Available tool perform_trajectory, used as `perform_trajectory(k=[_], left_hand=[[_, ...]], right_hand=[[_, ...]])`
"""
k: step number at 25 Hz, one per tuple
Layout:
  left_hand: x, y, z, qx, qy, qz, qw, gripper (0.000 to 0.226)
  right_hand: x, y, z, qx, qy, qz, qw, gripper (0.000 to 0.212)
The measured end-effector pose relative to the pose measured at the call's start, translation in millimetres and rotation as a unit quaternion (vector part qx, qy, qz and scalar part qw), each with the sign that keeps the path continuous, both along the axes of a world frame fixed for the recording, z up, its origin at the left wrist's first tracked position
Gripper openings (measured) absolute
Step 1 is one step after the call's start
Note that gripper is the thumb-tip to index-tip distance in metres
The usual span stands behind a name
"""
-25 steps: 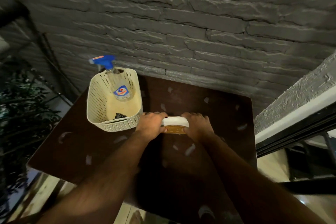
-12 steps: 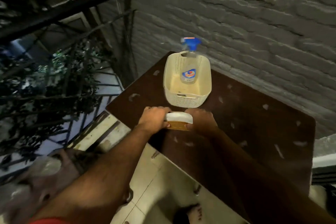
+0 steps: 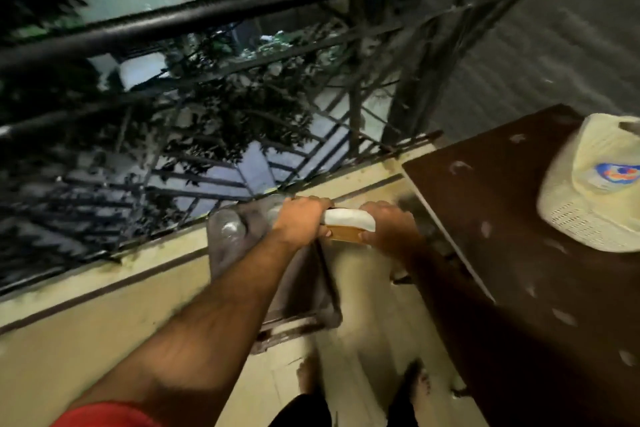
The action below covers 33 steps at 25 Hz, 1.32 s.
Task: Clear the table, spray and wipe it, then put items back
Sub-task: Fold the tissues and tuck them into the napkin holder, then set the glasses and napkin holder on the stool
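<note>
Both hands hold a small round container [image 3: 349, 226] with a white lid and tan body. My left hand [image 3: 300, 218] grips its left side, my right hand [image 3: 388, 229] its right side. The container hangs in the air left of the dark brown table [image 3: 512, 253], above a grey stool [image 3: 263, 270] on the floor. A cream perforated basket [image 3: 588, 218] stands on the table at the far right. The spray bottle inside it shows only its blue and red label [image 3: 616, 174].
A black metal railing [image 3: 242, 3] runs along the balcony edge to the left, with dark foliage behind it. The pale tiled floor [image 3: 104, 322] lies below. My bare feet [image 3: 308, 374] stand near the table's corner. A grey brick wall rises behind the table.
My hands have carried the container leftward off the table and over the stool. The view has swung left, so the table and basket now sit at the right edge.
</note>
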State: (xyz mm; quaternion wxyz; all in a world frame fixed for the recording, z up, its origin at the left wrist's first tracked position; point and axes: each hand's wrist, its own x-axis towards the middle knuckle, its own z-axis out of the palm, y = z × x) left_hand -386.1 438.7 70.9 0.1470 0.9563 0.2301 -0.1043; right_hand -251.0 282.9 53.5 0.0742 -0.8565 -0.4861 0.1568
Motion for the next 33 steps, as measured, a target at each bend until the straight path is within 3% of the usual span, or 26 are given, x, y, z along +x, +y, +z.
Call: perform_trajectory(k=[9,13,21,24,28,33], left_hand=[[-166,59,-117,-0.031,0.027,0.212,0.976,0.046],[-183,72,-170,-0.042,0.018,0.258,0.965,0.044],[-185,82,-229,-0.05,0.016,0.281,0.958,0.04],[-187,82,-232,-0.057,0.0,0.275,0.96,0.048],[-191,74,-210,-0.036,-0.018,0.258,0.965,0.068],[-153,53,-142,-0.021,-0.058,0.206,0.977,0.046]], right_hand=[[-126,123,-100,-0.067,0.004,0.159,0.985,0.055],[-145,152,-154,-0.055,0.06,0.126,0.989,0.055],[-152,164,-207,-0.039,0.032,0.161,0.986,0.04],[-154,160,-214,-0.05,0.037,0.157,0.986,0.048],[-146,154,-191,-0.054,0.062,0.141,0.987,0.076],[-112,126,-117,-0.051,0.025,0.099,0.993,0.064]])
